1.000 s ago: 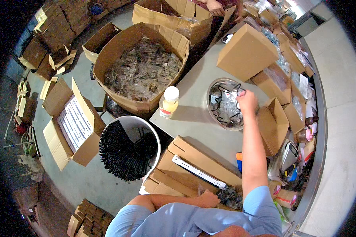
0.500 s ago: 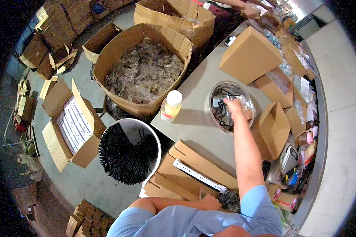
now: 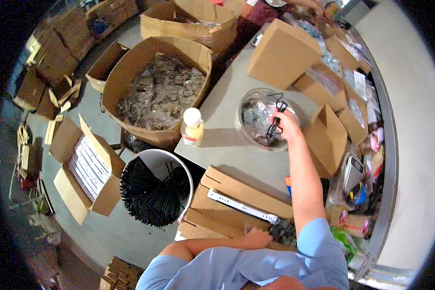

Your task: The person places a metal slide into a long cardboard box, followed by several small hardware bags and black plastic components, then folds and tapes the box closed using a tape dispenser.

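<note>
My right hand [image 3: 287, 124] is closed on a bundle of thin black looped cord [image 3: 276, 116], held over a round clear bowl [image 3: 244, 131]. Inside the bowl lie small clear plastic packets [image 3: 257, 116]. Low in front of my body, my left hand [image 3: 257, 238] rests by an open flat cardboard box [image 3: 210, 205]; its fingers are too blurred to make out. Across that box lies a long white slotted strip [image 3: 239, 205] with a dark edge. Crumpled dark plastic [image 3: 284, 233] sits at the strip's right end, beside my left hand.
A white-capped bottle [image 3: 192, 128] stands at the table's left edge. Left of the table are a bin of black rods [image 3: 152, 193], a large carton of small packets [image 3: 162, 92] and a carton of white strips [image 3: 89, 166]. Boxes [image 3: 285, 53] crowd the right; another person [image 3: 263, 12] is beyond.
My right hand has lifted out of the bowl with the black cord in it. My left hand stays by the cardboard box. The whole view has shifted slightly.
</note>
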Available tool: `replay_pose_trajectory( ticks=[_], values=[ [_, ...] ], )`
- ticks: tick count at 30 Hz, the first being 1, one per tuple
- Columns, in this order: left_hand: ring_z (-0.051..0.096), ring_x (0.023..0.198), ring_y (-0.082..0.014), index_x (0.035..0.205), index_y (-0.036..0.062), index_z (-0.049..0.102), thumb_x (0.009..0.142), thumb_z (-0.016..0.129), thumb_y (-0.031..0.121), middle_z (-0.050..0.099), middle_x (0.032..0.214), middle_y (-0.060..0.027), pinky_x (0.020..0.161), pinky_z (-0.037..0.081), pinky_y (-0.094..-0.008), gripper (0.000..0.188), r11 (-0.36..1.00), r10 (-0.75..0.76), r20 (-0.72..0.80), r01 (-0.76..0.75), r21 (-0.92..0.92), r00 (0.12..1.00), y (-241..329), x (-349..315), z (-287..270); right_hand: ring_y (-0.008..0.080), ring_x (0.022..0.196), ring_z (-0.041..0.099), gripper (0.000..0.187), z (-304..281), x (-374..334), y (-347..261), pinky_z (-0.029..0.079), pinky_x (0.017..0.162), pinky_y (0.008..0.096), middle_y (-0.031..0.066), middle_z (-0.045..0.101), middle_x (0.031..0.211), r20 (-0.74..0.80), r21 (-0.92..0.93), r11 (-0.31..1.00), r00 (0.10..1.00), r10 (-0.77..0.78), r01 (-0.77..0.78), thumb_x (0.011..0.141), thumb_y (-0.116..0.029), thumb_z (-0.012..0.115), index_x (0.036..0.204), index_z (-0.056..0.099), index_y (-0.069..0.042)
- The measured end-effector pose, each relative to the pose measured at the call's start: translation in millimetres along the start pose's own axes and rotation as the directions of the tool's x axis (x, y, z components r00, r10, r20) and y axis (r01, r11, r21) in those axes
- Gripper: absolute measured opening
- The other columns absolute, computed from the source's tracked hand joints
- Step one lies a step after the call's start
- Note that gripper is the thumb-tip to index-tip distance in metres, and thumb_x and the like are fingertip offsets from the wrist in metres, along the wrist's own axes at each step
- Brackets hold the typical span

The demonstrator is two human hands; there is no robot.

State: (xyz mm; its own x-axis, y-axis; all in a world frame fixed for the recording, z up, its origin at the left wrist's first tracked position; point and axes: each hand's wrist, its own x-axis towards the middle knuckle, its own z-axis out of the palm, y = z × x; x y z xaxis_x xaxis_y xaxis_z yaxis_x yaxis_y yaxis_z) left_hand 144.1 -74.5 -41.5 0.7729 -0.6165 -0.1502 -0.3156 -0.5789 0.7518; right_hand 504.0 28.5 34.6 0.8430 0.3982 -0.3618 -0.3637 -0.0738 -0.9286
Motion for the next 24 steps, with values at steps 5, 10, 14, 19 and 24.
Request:
replay_pose_trajectory(
  ticks=[5, 10, 14, 19, 24],
  values=[
    [0.063, 0.079, -0.0331, 0.094, 0.0067, 0.058, 0.078, 0.058, 0.036, 0.062, 0.087, -0.0151, 0.063, 0.048, -0.0509, 0.033, 0.999, -0.002, -0.014, 0.002, 0.041, 1.000, -11.4, 7.3, 14.7, 0.0123, 0.059, 0.051, 0.018, -57.1, -115.9, -40.3, 0.035, 0.043, 0.0215, 0.0019, 0.052, 0.068, 0.086, 0.332, 0.938, 0.988, -0.132, 0.096, 0.085, -0.011, 0.056, 0.102, 0.053, -0.010],
    [0.064, 0.072, -0.0332, 0.106, 0.0098, 0.057, 0.081, 0.056, 0.035, 0.063, 0.086, -0.0154, 0.057, 0.052, -0.0452, 0.036, 0.985, -0.017, -0.027, 0.021, 0.170, 0.999, 17.6, -10.3, -29.7, 0.0043, 0.060, 0.042, 0.016, -149.7, -260.7, -13.8, 0.036, 0.055, 0.0210, -0.0029, 0.047, 0.071, 0.201, -0.092, 0.994, 0.977, 0.070, -0.053, 0.087, -0.013, 0.056, 0.102, 0.051, -0.009],
    [0.058, 0.095, -0.0287, 0.115, 0.0139, 0.053, 0.078, 0.059, 0.029, 0.057, 0.107, -0.0087, 0.080, 0.046, -0.0463, 0.040, 0.986, -0.040, 0.006, 0.038, 0.164, 0.999, 23.3, -9.8, -16.9, 0.0390, 0.101, 0.051, 0.025, -198.4, -335.7, 73.5, 0.041, 0.085, 0.0441, 0.0218, 0.055, 0.102, 0.166, -0.914, 0.394, 0.976, 0.143, 0.097, 0.084, -0.011, 0.052, 0.106, 0.046, -0.002],
    [0.054, 0.102, -0.0281, 0.115, 0.0170, 0.053, 0.075, 0.063, 0.029, 0.054, 0.111, -0.0071, 0.085, 0.044, -0.0454, 0.043, 0.960, 0.030, -0.073, -0.009, 0.280, 0.997, 18.0, -11.5, 5.5, 0.0409, 0.093, 0.050, 0.031, -229.3, -376.5, 185.0, 0.042, 0.079, 0.0435, 0.0223, 0.049, 0.096, 0.167, -0.979, 0.111, 0.985, -0.040, 0.171, 0.070, 0.006, 0.048, 0.101, 0.049, -0.002],
    [0.053, 0.104, -0.0319, 0.114, 0.0151, 0.053, 0.073, 0.066, 0.032, 0.053, 0.114, -0.0093, 0.087, 0.043, -0.0474, 0.047, 0.976, -0.030, -0.023, 0.034, 0.217, 0.999, 26.0, -15.9, -8.0, 0.0391, 0.095, 0.049, 0.040, -220.2, -386.4, 195.6, 0.043, 0.083, 0.0408, 0.0187, 0.048, 0.102, 0.174, -0.956, 0.176, 0.934, -0.312, 0.236, 0.069, 0.008, 0.051, 0.107, 0.050, -0.004]
  ],
)
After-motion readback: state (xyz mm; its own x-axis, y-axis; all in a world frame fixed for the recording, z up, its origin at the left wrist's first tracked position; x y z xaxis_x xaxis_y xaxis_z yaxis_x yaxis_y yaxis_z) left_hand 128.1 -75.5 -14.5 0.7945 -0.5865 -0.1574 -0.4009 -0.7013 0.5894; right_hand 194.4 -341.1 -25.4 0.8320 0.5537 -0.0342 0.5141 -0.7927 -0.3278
